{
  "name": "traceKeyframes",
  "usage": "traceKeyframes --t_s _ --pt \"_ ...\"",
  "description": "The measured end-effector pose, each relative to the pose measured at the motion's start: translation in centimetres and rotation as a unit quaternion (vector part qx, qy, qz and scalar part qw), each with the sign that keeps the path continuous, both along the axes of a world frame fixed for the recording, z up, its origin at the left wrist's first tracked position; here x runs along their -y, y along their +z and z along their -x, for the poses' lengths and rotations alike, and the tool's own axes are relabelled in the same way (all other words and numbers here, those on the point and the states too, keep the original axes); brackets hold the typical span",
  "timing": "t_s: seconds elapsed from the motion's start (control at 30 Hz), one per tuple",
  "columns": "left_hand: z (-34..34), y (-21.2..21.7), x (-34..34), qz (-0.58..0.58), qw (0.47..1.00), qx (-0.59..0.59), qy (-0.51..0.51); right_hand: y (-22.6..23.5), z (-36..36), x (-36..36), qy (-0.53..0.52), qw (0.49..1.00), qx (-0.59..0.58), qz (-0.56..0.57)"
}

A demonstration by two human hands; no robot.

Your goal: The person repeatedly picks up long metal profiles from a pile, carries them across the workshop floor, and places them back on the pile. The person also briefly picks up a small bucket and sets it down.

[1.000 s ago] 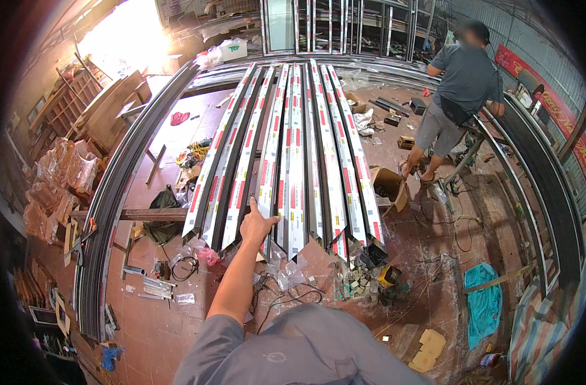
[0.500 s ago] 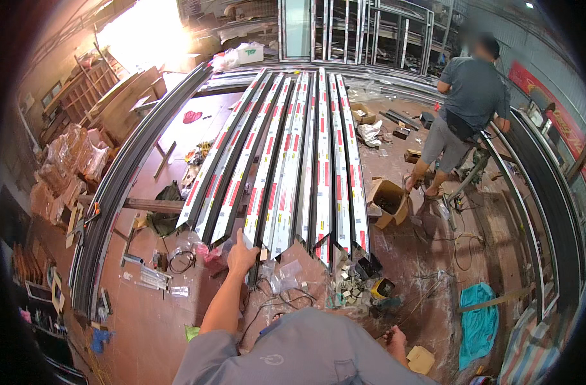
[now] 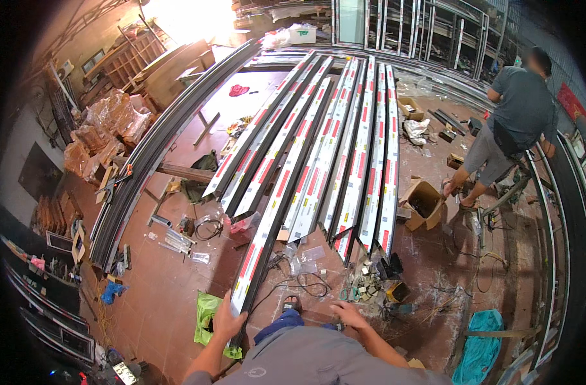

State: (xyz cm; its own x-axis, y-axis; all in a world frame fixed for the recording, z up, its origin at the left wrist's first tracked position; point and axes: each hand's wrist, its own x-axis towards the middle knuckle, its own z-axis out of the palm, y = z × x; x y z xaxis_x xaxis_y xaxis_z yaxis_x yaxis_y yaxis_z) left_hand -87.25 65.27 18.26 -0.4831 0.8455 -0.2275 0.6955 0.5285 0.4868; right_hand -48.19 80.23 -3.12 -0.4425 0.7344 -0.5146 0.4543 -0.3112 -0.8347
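Far left of the row [image 3: 356, 167] of white-faced bars sits a wrapped bundle [image 3: 116, 122]. Between it and the row, long dark strips [image 3: 161, 151] run away from the person. A green bag [image 3: 206, 311] lies on the floor, nearer the person than the row and to its left. Just beside it, the left hand [image 3: 225, 319] grasps the near end of a bar [image 3: 266, 224]. That bar slants along the row's left part, and its near end juts out past the row toward the person; whether it touches its neighbours cannot be told. The right hand [image 3: 349, 316], on the person's side of the row, is released, its fingers loosely bent and nothing seen in them. Just right of the row stands an open box [image 3: 428, 219]. Beyond that, right of the row and nearer the person, lies a teal cloth [image 3: 478, 350]. Well right of the row, a co-worker [image 3: 521, 99] stands leaning forward.
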Motion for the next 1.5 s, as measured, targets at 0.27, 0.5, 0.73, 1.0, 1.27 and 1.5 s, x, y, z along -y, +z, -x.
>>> traceKeyframes --t_s 0.27,0.5,0.73,1.0,1.27,1.5 --pt "2.4 -0.9 16.3 0.021 0.999 0.017 0.037 11.6 23.2 -5.7 0.003 0.952 -0.25 0.175" --pt "8.5 -8.7 25.4 0.026 1.0 0.009 -0.005 12.6 33.1 -9.2 -0.178 0.897 -0.313 0.258" --pt "12.2 -13.3 27.6 0.053 0.998 -0.017 0.035 11.2 35.8 -4.9 -0.223 0.904 -0.294 0.216" --pt "18.0 -13.8 19.3 -0.105 0.994 -0.009 0.004 20.7 33.5 -3.0 -0.213 0.768 -0.592 0.12" --pt "17.5 -15.3 6.2 -0.107 0.962 0.052 -0.245 25.9 13.7 1.3 -0.302 0.756 -0.558 -0.161" --pt "10.4 -20.3 3.0 -0.042 0.909 0.073 -0.409 23.4 -1.4 13.9 -0.571 0.662 -0.443 -0.197"
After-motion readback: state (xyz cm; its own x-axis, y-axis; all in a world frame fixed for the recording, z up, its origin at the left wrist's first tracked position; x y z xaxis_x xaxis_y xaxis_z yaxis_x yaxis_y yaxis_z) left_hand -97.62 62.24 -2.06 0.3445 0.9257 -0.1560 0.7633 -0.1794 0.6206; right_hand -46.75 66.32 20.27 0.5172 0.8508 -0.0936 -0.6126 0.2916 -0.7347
